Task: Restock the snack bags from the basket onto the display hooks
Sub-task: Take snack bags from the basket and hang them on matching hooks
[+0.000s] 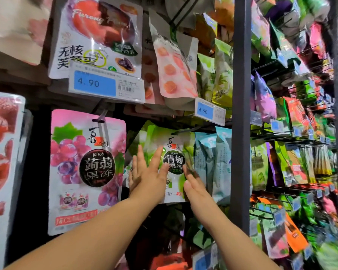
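Two bare arms reach up and away from the camera. The left hand (144, 172) lies flat on the front of the green plum jelly bag (174, 161). Its fingers are straight and a little spread, and it holds nothing. The right hand (195, 185) is just beside it. Its fingers are straight too, with the tips touching the bag next to the round black label. It grips nothing either.

The green plum jelly bag hangs on a dark wire hook (183, 130) in the lower row of the rack. More green bags of the same kind hang behind it.

To the left hangs a big pink grape jelly bag (86, 172). Further left is a white bag with red fruit (0, 152), cut off by the edge. To the right of the green one is a row of light blue bags (209, 162).

Above, in the next row, hang a plum bag (98, 36) and a pale peach bag (174, 71). Each has a blue price tag under it – the big tag (105, 84) and the smaller tag (209, 111) both say 4.90.

A grey post (240, 114) stands on the right. Past it are many more hooks with bright snack bags (291, 152) – green, orange and purple, all a bit blurry.
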Tool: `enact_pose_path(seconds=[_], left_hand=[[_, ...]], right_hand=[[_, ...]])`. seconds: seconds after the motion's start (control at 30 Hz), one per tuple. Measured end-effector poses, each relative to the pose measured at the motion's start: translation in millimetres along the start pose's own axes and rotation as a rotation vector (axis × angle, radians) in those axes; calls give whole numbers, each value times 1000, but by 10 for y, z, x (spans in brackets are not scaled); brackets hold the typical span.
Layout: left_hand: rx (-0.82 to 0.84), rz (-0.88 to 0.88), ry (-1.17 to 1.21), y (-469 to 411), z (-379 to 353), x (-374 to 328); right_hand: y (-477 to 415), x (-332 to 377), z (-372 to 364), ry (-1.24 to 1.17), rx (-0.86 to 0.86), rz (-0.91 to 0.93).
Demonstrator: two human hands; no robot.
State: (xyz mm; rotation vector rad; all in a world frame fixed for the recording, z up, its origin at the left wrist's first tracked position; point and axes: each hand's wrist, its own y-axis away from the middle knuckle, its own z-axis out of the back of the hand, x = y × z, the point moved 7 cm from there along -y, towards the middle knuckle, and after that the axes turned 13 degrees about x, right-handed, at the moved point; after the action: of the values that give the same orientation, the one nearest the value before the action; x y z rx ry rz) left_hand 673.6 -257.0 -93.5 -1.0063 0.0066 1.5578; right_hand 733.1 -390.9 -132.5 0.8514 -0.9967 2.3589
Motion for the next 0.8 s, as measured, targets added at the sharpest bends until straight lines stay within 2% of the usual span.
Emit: enact_pose_path(seconds=[0.27,0.37,0.57,0.7,0.8], left_hand=[[-1,175,-5,-191,19,217],[-15,183,-5,-192,3,226],[-21,113,-1,-41,-68,130],[5,106,-40,152,-119,49],[39,85,-45,374,-169,-129]], right_hand=[[-337,-83,-62,79,115,-57],[-359,-77,-59,77,146,-94],[-154,-26,30,40,52,-46],[63,16,89,-2,26,-82],[303,136,92,115,45,-63]])
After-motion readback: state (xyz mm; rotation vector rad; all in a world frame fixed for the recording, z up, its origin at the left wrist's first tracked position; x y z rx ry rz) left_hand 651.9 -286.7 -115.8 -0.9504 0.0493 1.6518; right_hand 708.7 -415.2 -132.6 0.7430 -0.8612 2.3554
